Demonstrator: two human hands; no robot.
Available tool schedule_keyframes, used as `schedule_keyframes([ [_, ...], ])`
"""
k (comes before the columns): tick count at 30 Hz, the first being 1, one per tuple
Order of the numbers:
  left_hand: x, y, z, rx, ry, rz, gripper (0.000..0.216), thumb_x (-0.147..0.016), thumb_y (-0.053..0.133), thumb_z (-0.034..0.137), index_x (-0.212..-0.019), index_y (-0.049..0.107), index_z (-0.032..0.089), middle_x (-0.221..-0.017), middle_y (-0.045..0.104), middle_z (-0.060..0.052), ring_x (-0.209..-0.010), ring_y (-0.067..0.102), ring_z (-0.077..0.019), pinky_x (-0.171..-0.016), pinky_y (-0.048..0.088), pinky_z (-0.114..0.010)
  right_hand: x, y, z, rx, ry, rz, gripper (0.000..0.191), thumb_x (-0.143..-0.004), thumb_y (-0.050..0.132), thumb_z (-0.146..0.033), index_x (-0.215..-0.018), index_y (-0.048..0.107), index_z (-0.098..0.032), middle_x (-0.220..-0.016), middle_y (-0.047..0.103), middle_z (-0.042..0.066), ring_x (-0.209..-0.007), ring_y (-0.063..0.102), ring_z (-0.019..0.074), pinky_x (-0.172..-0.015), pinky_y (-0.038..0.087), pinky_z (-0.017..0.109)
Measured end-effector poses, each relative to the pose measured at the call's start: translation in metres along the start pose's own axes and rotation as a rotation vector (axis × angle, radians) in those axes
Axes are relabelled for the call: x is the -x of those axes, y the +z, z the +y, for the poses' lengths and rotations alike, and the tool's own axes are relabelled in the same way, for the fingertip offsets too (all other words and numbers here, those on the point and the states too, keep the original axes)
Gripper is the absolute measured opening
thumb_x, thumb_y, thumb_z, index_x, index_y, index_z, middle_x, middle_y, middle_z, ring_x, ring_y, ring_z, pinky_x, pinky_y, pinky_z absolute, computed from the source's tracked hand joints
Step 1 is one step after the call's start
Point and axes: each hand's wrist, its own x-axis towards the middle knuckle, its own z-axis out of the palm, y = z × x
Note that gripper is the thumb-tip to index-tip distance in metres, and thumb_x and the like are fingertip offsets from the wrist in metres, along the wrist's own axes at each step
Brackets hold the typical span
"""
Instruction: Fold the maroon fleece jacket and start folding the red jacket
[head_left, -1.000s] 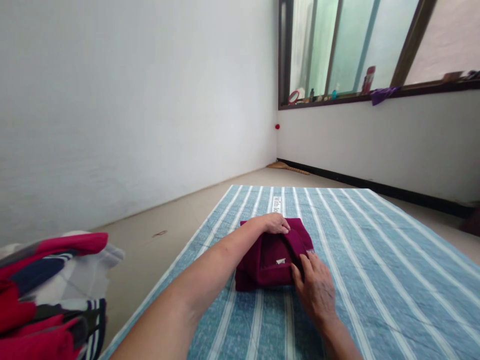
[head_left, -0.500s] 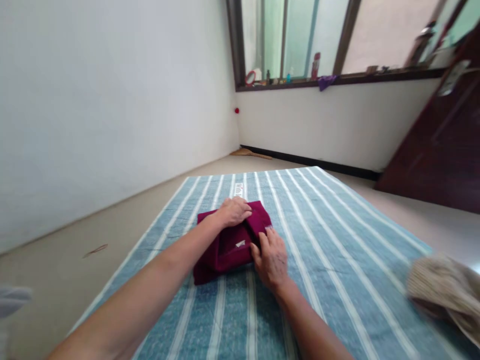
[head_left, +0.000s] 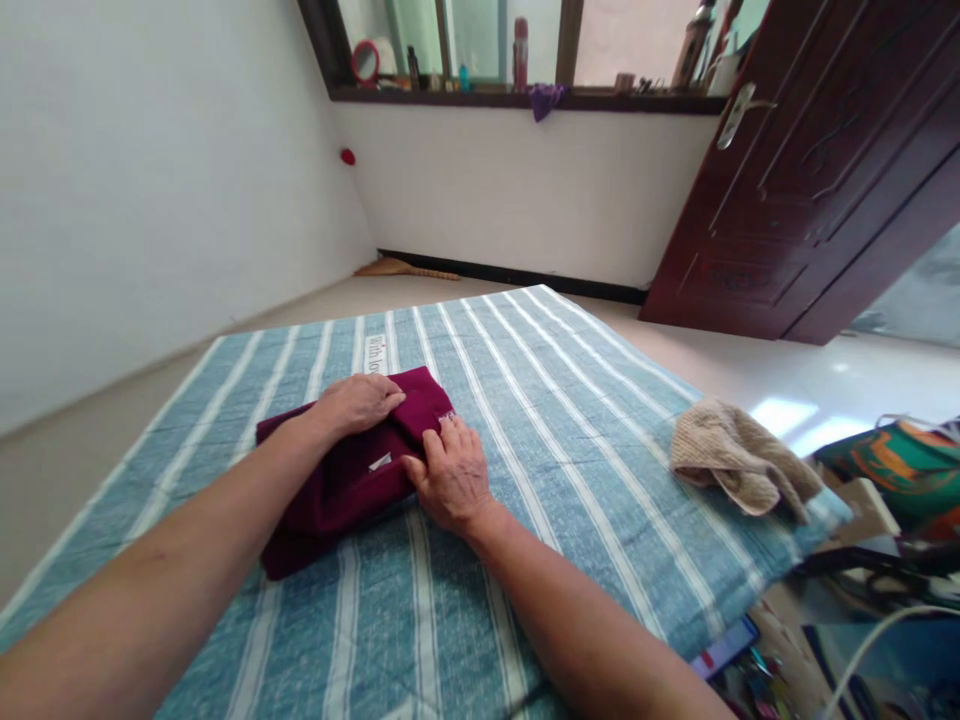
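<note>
A folded maroon garment with a small white label lies on a blue-and-white striped mat. My left hand rests on the garment's far top edge, fingers curled over the fold. My right hand sits at the garment's right edge, fingers closed on the cloth there. Both forearms reach in from the bottom of the view.
A crumpled beige knitted cloth lies on the mat's right side. A dark wooden door stands at the right. Bags and cables clutter the floor at the lower right. A window sill holds bottles; a broom lies by the wall.
The view has swung to the right, bringing the door, the beige cloth and the bags into sight. Both hands stay on the maroon garment in much the same grip.
</note>
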Motion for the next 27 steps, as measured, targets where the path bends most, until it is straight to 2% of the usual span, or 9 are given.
schedule_keyframes([
  [4,0.004,-0.004,0.01,-0.113,0.004,-0.014,0.037,-0.087,0.038,0.039,-0.091,0.07,0.022,-0.105,0.069,-0.006,-0.101,0.06,-0.0276,-0.083,0.041,-0.032,0.001,-0.001,0.0,0.002,0.004,-0.002,0.046,-0.092,0.035,-0.054,-0.104,0.058,-0.016,-0.125,0.054,0.017,-0.122,0.043,0.0317,-0.097,0.036,0.044],
  [9,0.005,-0.005,0.015,-0.077,-0.118,-0.067,0.037,-0.087,0.039,0.041,-0.094,0.07,0.022,-0.1,0.07,-0.008,-0.096,0.062,-0.0285,-0.077,0.042,-0.033,0.002,-0.002,0.002,0.006,-0.005,0.003,0.046,-0.093,0.034,-0.054,-0.106,0.057,-0.016,-0.126,0.054,0.017,-0.122,0.043,0.0306,-0.098,0.035,0.043],
  [14,-0.004,-0.005,0.011,-0.06,-0.145,-0.099,0.035,-0.084,0.043,0.04,-0.096,0.071,0.023,-0.103,0.07,-0.006,-0.097,0.061,-0.0266,-0.077,0.043,-0.03,0.003,-0.001,0.003,0.007,-0.013,0.015,0.044,-0.093,0.035,-0.053,-0.106,0.057,-0.016,-0.124,0.055,0.016,-0.121,0.044,0.0304,-0.096,0.036,0.042],
  [20,-0.013,-0.004,0.012,-0.058,-0.21,-0.094,0.032,-0.082,0.047,0.036,-0.09,0.073,0.019,-0.102,0.07,-0.008,-0.096,0.061,-0.0268,-0.078,0.044,-0.029,0.005,0.0,0.004,0.009,-0.019,0.014,0.044,-0.093,0.035,-0.052,-0.107,0.057,-0.016,-0.127,0.054,0.016,-0.123,0.043,0.0301,-0.097,0.035,0.041],
  [27,-0.007,-0.008,0.023,-0.036,-0.278,-0.034,0.025,-0.08,0.054,0.028,-0.091,0.071,0.014,-0.102,0.069,-0.012,-0.095,0.061,-0.0244,-0.078,0.045,-0.029,0.007,0.004,0.002,-0.009,-0.011,0.029,0.042,-0.093,0.04,-0.049,-0.112,0.057,-0.016,-0.129,0.054,0.016,-0.125,0.043,0.0302,-0.099,0.036,0.043],
])
